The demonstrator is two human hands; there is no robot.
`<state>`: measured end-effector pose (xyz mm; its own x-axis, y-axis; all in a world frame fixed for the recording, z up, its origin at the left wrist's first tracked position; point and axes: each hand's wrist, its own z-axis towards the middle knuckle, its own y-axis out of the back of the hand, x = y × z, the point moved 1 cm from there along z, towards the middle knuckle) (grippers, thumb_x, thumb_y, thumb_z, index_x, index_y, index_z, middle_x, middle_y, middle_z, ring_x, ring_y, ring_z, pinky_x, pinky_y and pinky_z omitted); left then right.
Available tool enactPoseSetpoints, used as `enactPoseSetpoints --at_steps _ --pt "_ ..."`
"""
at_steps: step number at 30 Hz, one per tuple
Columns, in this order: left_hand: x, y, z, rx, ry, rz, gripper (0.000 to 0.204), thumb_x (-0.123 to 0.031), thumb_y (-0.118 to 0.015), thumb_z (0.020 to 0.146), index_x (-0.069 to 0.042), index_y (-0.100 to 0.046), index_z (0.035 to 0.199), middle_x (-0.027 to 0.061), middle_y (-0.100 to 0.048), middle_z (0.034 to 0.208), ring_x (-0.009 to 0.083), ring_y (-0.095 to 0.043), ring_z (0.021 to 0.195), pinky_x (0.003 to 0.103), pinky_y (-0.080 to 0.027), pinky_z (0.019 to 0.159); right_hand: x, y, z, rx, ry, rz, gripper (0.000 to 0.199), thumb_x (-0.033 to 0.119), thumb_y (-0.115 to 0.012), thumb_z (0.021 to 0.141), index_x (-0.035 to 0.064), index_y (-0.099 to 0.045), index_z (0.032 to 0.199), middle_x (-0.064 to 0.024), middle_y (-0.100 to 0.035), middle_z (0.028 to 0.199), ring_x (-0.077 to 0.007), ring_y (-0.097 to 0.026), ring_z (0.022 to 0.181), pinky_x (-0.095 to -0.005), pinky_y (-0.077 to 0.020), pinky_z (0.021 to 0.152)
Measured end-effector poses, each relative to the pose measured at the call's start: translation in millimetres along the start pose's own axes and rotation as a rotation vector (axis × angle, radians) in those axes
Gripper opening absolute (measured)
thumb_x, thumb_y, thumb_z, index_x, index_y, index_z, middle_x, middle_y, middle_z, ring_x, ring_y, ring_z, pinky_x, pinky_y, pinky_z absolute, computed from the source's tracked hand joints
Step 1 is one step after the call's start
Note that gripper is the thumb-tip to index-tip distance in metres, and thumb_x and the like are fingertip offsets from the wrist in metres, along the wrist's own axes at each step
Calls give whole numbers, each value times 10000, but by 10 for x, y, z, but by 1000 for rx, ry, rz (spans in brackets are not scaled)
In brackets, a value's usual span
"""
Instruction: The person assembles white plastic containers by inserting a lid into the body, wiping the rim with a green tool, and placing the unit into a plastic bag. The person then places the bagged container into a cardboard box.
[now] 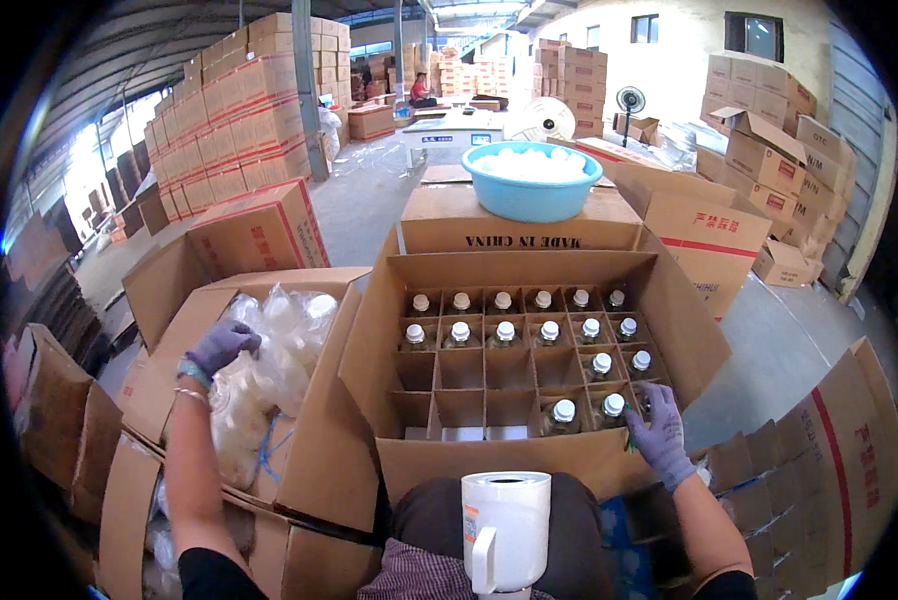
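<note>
Both my hands wear lilac gloves. My left hand point(224, 348) is over the open carton on the left, its fingers closed at the edge of a clear plastic bag point(281, 372). Pale items in bags fill that carton. My right hand point(659, 432) reaches into the near right corner of the divided carton point(529, 462), fingers curled round a bottle whose cap is hidden by the glove. Clear bottles with white caps, such as this bottle point(563, 412), stand upright in the far rows and the right-hand compartments. Several near-left compartments hold no bottle.
A blue basin point(531, 188) of white items sits on a carton beyond the divided one. A white mug-like container point(507, 530) with a handle stands near my lap. Open cartons flank me, including a flap point(829, 450) at right. Carton stacks point(239, 130) and a fan point(630, 100) stand farther back.
</note>
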<state>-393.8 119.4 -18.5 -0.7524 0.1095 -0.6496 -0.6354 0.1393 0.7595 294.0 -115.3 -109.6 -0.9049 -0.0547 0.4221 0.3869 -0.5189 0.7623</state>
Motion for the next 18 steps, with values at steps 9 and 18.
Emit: enactPoseSetpoints --at_steps 9,18 --pt "-2078 143 -1640 2 -741 -955 485 -396 -611 975 2 -633 1252 110 -681 1192 209 -634 1075 383 -478 979 1873 88 -6 127 562 773 700 163 -828 743 49 -546 1374 -167 -570 1333 -333 -554 1241 -428 -459 1059" --pt "-3270 -1143 -797 120 -979 -1775 394 -366 -481 1050 -145 -634 1339 118 -549 1474 310 -515 1350 563 -392 1149 2915 57 -352 -246 605 903 790 359 -820 764 42 -473 1399 -196 -541 1356 -381 -509 1287 -464 -410 1092"
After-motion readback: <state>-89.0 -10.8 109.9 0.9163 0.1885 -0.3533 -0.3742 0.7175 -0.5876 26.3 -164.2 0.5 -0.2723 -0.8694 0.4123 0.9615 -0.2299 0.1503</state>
